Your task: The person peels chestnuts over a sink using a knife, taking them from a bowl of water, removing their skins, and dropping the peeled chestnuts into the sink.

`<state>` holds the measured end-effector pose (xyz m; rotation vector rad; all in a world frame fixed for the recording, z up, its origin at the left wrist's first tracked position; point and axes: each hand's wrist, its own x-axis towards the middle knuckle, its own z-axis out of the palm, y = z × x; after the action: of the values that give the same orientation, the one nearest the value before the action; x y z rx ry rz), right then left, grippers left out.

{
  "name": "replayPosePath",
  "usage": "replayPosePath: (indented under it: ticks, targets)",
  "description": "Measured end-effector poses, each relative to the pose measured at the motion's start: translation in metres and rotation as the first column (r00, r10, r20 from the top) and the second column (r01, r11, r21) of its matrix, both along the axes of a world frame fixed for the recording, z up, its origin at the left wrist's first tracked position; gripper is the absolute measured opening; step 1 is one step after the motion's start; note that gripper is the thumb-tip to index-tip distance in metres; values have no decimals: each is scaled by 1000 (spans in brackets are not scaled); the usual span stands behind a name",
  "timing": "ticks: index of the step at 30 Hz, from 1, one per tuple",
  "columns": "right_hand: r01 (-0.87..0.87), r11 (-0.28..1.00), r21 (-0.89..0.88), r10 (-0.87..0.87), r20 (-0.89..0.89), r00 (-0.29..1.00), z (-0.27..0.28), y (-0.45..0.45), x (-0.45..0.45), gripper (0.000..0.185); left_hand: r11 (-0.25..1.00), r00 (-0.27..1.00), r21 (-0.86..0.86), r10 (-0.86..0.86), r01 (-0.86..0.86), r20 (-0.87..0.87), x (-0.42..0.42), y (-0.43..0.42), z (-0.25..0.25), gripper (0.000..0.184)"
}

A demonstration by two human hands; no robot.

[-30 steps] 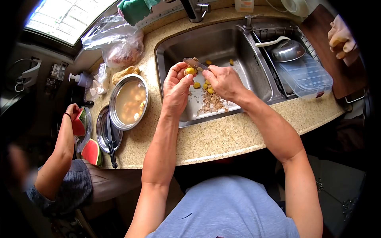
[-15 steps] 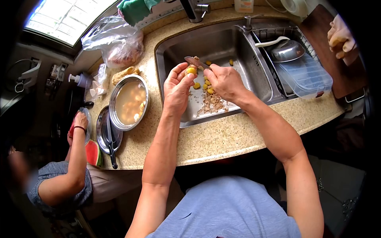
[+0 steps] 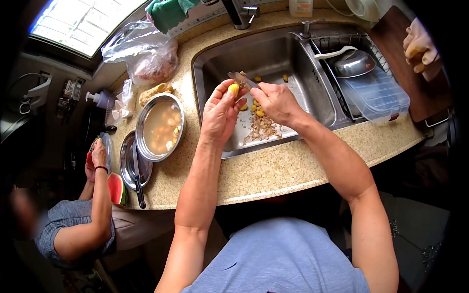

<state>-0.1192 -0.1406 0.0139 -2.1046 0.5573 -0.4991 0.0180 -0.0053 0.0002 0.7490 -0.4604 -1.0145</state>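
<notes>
Over the sink, my left hand pinches a yellow peeled chestnut between thumb and fingers. My right hand is closed round a small knife, its blade angled left, just beside the chestnut. Whether the blade touches it I cannot tell. Below, several yellow chestnuts lie in the steel sink, with a heap of brown peelings nearer the front. To the left of my left forearm, a steel bowl holds cloudy water with pale chestnuts in it.
A steel plate with a black-handled knife rests by the bowl. At the left, another person's hand holds red watermelon near a cut wedge. A plastic bag sits behind; a dish rack stands right.
The chestnut in my left hand has turned and now shows more of its yellow side. The other person's hand has come up with a piece of watermelon.
</notes>
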Motion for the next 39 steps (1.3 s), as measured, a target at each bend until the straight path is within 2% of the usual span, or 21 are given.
replayPosePath:
  ticks: [3,4,6,7,9,10,14,16,17,19,20,21,23,27,30,33,34,36,39]
  targets:
    - [38,999,23,-38,21,999,4,-1,0,33,1000,999,20,16,-16,33,-5,-2,3,32]
    - [-3,986,167,-14,104,995,8,1,-1,31,1000,1000,21,10,-10,28,-7,-3,3,32]
    - [-97,912,399,2,233,973,15,2,-3,25,997,982,65,18,-30,189,-11,-8,2,31]
    - [-90,913,399,-3,227,974,11,1,-2,25,998,983,65,13,-26,183,-14,-9,1,31]
    - [-177,867,465,13,335,942,5,-1,2,23,995,935,98,-26,-9,354,-19,-10,1,32]
    - [-134,871,473,-7,285,958,15,0,-4,21,993,914,117,-27,-23,406,-20,-8,4,32]
    - [-154,828,539,7,264,965,2,-10,-2,21,979,862,192,-33,-75,506,-13,-6,2,32]
    - [-18,879,476,-71,170,983,0,-11,1,28,991,969,129,3,-36,247,-8,-6,2,30]
    - [-30,880,475,-61,176,983,-2,-9,4,28,991,967,128,13,-47,253,-5,-5,2,30]
    - [-23,972,235,-36,243,969,-3,-2,5,34,996,992,55,61,-67,111,-1,-3,4,27]
    - [-55,974,218,22,151,988,-3,-1,3,38,996,994,44,73,-77,84,0,-2,2,25]
    - [-60,974,219,27,152,988,-1,2,3,38,996,993,44,78,-82,86,1,0,1,25]
    - [-65,992,108,58,68,996,3,4,0,37,999,996,-1,36,-36,80,3,0,-4,25]
    - [33,999,33,-33,-4,999,2,0,0,39,999,998,25,34,-35,55,-1,-1,1,26]
    - [1,1000,-21,1,108,994,-1,6,2,38,999,999,43,31,-32,23,0,-2,-2,26]
    - [36,999,27,-36,4,999,-2,2,2,37,1000,999,2,-18,18,-48,3,0,-6,26]
    - [39,999,28,-39,5,999,-2,3,1,37,1000,996,2,-26,26,-81,3,0,-7,27]
    - [-35,993,110,21,125,992,1,6,0,39,999,993,-1,-36,36,-111,5,-1,-8,29]
    - [-21,995,93,14,72,997,-4,6,3,40,999,991,-31,-34,31,-130,6,-1,-9,31]
